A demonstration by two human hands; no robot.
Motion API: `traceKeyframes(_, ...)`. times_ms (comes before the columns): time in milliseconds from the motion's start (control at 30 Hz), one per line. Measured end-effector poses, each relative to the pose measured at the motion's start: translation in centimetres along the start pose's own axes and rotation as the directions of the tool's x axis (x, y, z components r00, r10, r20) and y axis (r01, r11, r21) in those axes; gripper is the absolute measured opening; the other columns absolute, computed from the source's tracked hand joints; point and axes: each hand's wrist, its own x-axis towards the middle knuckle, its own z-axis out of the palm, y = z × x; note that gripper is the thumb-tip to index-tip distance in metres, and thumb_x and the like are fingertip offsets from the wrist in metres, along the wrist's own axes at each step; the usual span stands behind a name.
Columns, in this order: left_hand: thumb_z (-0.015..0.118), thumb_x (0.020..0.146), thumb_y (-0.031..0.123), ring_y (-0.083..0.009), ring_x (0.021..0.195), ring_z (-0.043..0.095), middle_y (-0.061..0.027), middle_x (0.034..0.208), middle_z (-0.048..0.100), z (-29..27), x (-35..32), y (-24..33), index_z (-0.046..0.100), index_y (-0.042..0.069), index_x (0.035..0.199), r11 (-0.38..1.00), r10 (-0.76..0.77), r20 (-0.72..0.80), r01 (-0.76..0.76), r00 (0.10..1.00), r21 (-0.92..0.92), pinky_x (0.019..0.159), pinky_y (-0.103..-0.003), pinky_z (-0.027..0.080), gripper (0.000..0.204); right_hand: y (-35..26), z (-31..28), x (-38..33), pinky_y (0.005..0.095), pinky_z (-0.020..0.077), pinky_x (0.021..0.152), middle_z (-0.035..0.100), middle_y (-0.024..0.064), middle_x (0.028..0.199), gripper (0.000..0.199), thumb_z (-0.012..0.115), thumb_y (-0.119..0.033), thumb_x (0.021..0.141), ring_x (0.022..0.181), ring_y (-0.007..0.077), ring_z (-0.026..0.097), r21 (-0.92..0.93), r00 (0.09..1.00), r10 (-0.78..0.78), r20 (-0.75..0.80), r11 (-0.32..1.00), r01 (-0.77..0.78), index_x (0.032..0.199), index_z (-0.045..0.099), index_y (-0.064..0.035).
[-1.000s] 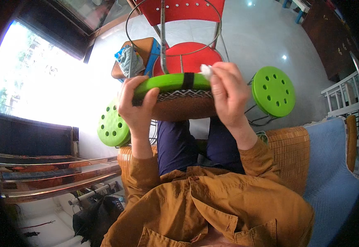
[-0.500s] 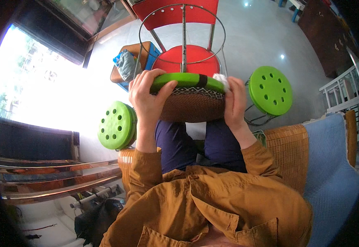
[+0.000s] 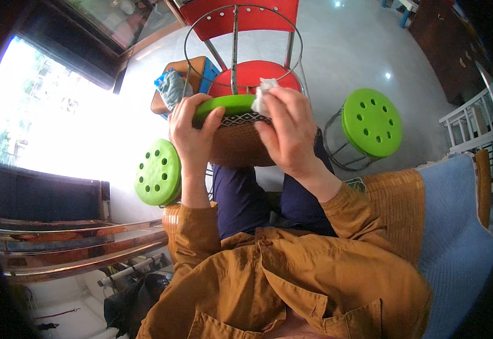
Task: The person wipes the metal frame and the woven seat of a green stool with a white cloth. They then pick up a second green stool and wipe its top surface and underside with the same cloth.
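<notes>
Green stool (image 3: 228,104): grip of left hand (image 3: 190,131) clasped on its rim; grip of right hand (image 3: 292,130) pinching white wad (image 3: 263,97). Hard one-sided pressure could tip the stool.

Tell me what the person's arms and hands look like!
The left sleeve and right sleeve are plain, mustard-brown cloth with creases. Both stop short of the hands. The left hand and right hand are bare, with no gloves, and I can't see a watch or bracelet.
</notes>
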Motion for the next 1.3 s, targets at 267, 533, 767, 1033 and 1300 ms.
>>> traceKeyframes(267, 0.080, 0.078, 0.030, -0.0261, 0.082, 0.065, -0.0072, 0.086, 0.067, 0.2, 0.2, -0.2, 0.068, 0.008, 0.093, 0.998, 0.043, 0.024, -0.044, 0.999, 0.047, 0.080, -0.036, 0.047, 0.029, 2.0, -0.7, -2.1, 0.0459, 0.0491, 0.091, 0.056, 0.0181, 0.125, 0.046, 0.070, -0.020, 0.086, 0.108, 0.0385, 0.058, 0.042, 0.994, 0.111, 0.024, 0.993, -0.112, 0.125, 0.057, 0.0009)
traceKeyframes(533, 0.082, 0.073, 0.021, -0.0262, 0.079, 0.065, -0.0080, 0.083, 0.067, 0.1, 0.2, -0.6, 0.068, 0.006, 0.091, 1.000, 0.027, -0.039, -0.028, 0.999, -0.008, 0.078, -0.037, 0.049, 0.027, 5.7, -1.5, -9.2, 0.0375, 0.0459, 0.093, 0.060, 0.0152, 0.115, 0.040, 0.060, -0.030, 0.098, 0.106, 0.0311, 0.060, 0.301, 0.886, 0.460, 0.054, 0.839, -0.453, 0.125, 0.058, -0.0007)
traceKeyframes(767, 0.081, 0.076, 0.020, -0.0267, 0.081, 0.066, -0.0088, 0.084, 0.068, -0.1, 0.1, -1.4, 0.069, 0.005, 0.095, 0.998, -0.044, -0.053, 0.042, 0.998, -0.046, 0.077, -0.036, 0.050, 0.026, 7.2, -0.6, -10.9, 0.0347, 0.0419, 0.099, 0.061, 0.0100, 0.116, 0.044, 0.055, -0.036, 0.102, 0.108, 0.0261, 0.058, 0.329, 0.876, 0.481, 0.024, 0.824, -0.462, 0.127, 0.057, -0.0010)
traceKeyframes(1033, 0.078, 0.082, 0.017, -0.0203, 0.082, 0.065, -0.0080, 0.087, 0.069, -0.1, 0.0, -1.5, 0.069, 0.004, 0.099, 1.000, 0.001, -0.057, -0.002, 0.998, -0.015, 0.078, -0.032, 0.051, 0.023, 5.9, -0.9, -11.7, 0.0284, 0.0443, 0.093, 0.062, 0.0013, 0.116, 0.038, 0.065, -0.024, 0.096, 0.106, 0.0123, 0.056, 0.705, 0.495, 0.802, 0.333, 0.136, -0.696, 0.128, 0.058, -0.0034)
traceKeyframes(1300, 0.064, 0.097, 0.020, -0.0136, 0.085, 0.059, -0.0050, 0.092, 0.066, -1.7, -2.7, -1.3, 0.065, -0.003, 0.106, 0.953, -0.240, -0.219, 0.187, 0.946, -0.239, 0.081, -0.028, 0.049, 0.025, 3.5, -3.7, -4.7, 0.0252, 0.0468, 0.081, 0.065, 0.0002, 0.097, 0.034, 0.081, -0.021, 0.082, 0.089, 0.0085, 0.058, 0.582, 0.674, 0.733, 0.087, 0.512, -0.632, 0.107, 0.066, -0.0028)
